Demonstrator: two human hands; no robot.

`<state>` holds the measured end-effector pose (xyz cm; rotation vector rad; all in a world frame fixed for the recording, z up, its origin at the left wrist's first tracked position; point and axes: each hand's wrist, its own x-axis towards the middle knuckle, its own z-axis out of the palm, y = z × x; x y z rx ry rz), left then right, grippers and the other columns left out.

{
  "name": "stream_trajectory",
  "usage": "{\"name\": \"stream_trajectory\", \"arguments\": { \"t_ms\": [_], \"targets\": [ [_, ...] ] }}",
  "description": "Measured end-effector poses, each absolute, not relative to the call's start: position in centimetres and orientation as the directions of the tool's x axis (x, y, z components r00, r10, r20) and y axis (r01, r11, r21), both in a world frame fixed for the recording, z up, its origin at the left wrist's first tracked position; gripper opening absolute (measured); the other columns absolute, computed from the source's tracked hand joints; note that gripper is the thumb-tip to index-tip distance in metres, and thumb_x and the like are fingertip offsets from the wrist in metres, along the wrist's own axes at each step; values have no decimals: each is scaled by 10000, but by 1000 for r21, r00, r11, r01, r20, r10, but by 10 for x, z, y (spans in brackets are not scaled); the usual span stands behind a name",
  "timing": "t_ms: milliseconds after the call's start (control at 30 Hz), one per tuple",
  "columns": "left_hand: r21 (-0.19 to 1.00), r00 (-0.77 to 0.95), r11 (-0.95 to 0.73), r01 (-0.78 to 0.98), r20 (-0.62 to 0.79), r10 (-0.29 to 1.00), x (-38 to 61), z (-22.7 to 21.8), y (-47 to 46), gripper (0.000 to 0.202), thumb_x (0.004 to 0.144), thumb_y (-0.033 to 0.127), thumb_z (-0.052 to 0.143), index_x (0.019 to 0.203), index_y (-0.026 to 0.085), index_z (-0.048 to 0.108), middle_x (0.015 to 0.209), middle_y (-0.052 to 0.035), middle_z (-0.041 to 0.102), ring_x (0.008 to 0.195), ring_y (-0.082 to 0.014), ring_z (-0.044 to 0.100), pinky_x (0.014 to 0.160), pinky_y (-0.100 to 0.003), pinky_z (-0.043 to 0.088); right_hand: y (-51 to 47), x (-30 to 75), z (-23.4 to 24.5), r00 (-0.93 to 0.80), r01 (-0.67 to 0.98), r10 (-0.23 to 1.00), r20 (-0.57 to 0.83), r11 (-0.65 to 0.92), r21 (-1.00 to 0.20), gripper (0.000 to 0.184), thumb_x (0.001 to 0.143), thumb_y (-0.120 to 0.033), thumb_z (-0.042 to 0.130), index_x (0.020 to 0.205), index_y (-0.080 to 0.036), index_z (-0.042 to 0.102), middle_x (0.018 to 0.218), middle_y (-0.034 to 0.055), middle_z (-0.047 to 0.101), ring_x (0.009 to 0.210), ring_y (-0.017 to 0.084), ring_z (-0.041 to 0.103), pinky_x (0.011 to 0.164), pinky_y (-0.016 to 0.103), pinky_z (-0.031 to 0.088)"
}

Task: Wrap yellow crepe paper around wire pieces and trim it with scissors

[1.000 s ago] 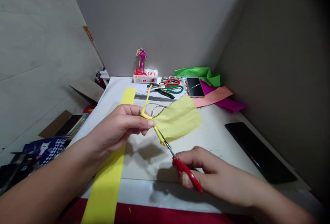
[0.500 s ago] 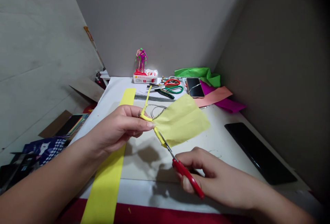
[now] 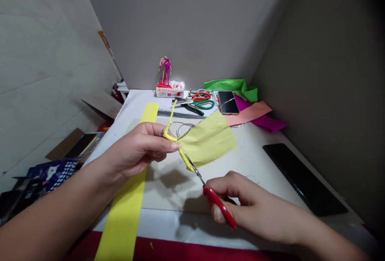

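My left hand point(image 3: 141, 148) pinches a thin wire wrapped in yellow paper point(image 3: 171, 126), held above the white table point(image 3: 264, 160). A loose flap of yellow crepe paper point(image 3: 209, 138) hangs from the wire to the right. My right hand point(image 3: 249, 205) grips small red-handled scissors point(image 3: 215, 201). Their blades point up-left and meet the lower end of the wrapped wire at the flap's edge.
A long yellow paper strip point(image 3: 126, 209) lies down the table's left side. At the back are a tissue pack point(image 3: 170, 88) with a small wire figure point(image 3: 165, 68), red and green scissors point(image 3: 203, 100), a phone point(image 3: 227, 102), and green, pink and magenta paper point(image 3: 249, 110). A black slab point(image 3: 303, 179) lies right.
The yellow flap swung out to the right and back again. My right hand shifted slightly with the scissors at the wire's lower end. My left hand stayed put.
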<state>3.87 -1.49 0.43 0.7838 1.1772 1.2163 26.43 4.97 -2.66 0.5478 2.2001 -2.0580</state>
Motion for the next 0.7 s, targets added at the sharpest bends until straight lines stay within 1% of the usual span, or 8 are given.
{"name": "stream_trajectory", "arguments": {
  "t_ms": [167, 333, 433, 533, 700],
  "targets": [
    [925, -45, 232, -300, -256, 965, 37, 4, -15, 84, 572, 90, 754, 592, 107, 674, 472, 42, 492, 396, 3, 315, 396, -142, 180, 52, 264, -28, -941, 294, 176, -290, -2, -956, 331, 838, -401, 608, 659, -153, 479, 618, -34, 439, 596, 93, 375, 544, 194, 300],
    [917, -40, 233, -323, -259, 965, 39, 5, -14, 89, 574, 85, 751, 581, 109, 666, 450, 51, 469, 389, 2, 309, 389, -145, 172, 50, 262, -26, -946, 277, 180, -268, 26, -961, 349, 839, -401, 598, 640, -163, 439, 588, -50, 382, 576, 88, 325, 522, 197, 277],
    [916, -37, 238, -323, -263, 964, 40, 5, -14, 93, 579, 88, 756, 584, 110, 666, 450, 53, 466, 389, 2, 309, 389, -145, 171, 48, 261, -25, -944, 277, 197, -264, 41, -960, 318, 848, -344, 588, 635, -164, 435, 589, -56, 358, 573, 84, 320, 523, 191, 279],
    [913, -46, 245, -325, -274, 961, 40, 5, -13, 104, 575, 91, 765, 575, 110, 662, 451, 53, 467, 388, 4, 305, 388, -144, 165, 48, 260, -24, -948, 262, 193, -252, 33, -964, 253, 863, -280, 556, 658, -158, 471, 607, -55, 373, 580, 81, 331, 538, 184, 290],
    [910, -52, 249, -331, -281, 958, 41, 4, -12, 109, 570, 91, 768, 566, 106, 660, 436, 59, 437, 384, 5, 289, 387, -143, 155, 48, 261, -26, -942, 275, 211, -260, 45, -960, 218, 857, -252, 545, 667, -153, 501, 607, -51, 411, 582, 83, 363, 542, 183, 304]
  ]
}}
